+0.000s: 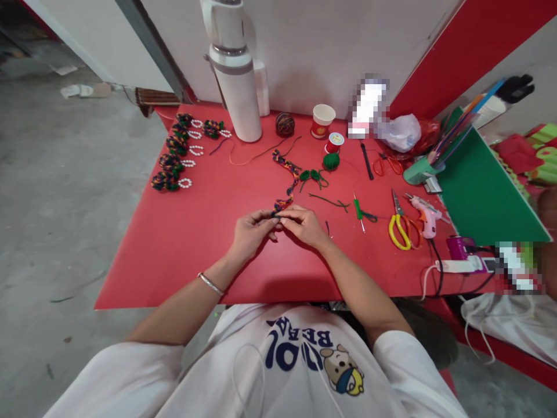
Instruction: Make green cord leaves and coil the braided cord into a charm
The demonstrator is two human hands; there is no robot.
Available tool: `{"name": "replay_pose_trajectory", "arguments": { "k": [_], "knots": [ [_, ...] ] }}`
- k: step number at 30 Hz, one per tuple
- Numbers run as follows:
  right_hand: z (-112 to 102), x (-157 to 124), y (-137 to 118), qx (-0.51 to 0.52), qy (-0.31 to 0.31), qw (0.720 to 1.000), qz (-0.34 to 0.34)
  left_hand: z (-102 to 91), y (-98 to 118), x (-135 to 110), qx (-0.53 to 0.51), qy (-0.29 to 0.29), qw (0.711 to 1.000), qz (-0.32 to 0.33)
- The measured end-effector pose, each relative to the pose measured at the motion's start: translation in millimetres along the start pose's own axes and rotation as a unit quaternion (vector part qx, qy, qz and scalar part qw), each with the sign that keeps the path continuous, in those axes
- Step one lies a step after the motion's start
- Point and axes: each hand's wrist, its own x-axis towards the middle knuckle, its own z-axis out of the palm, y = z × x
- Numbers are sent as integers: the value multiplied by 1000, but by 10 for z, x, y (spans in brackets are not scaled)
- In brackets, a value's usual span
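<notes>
Both hands meet over the red table, pinching the near end of a multicoloured crocheted strip (291,188). My left hand (253,233) wears a bracelet at the wrist and grips the strip's end between thumb and fingers. Opposite it, my right hand (304,225) is closed on the same end, fingertips almost touching the left ones. The rest of the strip curls away across the table. Just beyond lie green crocheted leaves (314,176), a ball of green yarn (331,161) and loose green strands (327,201). A green-handled crochet hook (357,210) rests to the right.
Crocheted flowers with pearl loops (167,180) line the left side. A tall white thermos (237,93), dark yarn ball (285,124), paper cup (322,121) and thread spool (335,142) stand behind. On the right are yellow-handled scissors (399,229), a pink glue gun (427,216) and a pen holder (420,171).
</notes>
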Motion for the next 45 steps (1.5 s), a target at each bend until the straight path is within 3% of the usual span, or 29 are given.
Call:
{"name": "replay_pose_trajectory", "arguments": {
  "k": [10,15,22,28,45],
  "knots": [
    [27,-13,-20,-79,24,996,-43,-5,-22,-30,93,17,995,42],
    [24,-5,11,-54,9,997,-47,-9,5,-43,118,18,992,44],
    [14,-17,-40,-18,22,1000,-5,-16,45,-36,49,13,999,-11],
    [33,-35,-77,-79,16,995,-52,-44,74,8,-16,23,1000,-13],
    [32,-53,-16,-115,19,982,-151,-44,105,4,-8,6,999,-34]
  ]
}}
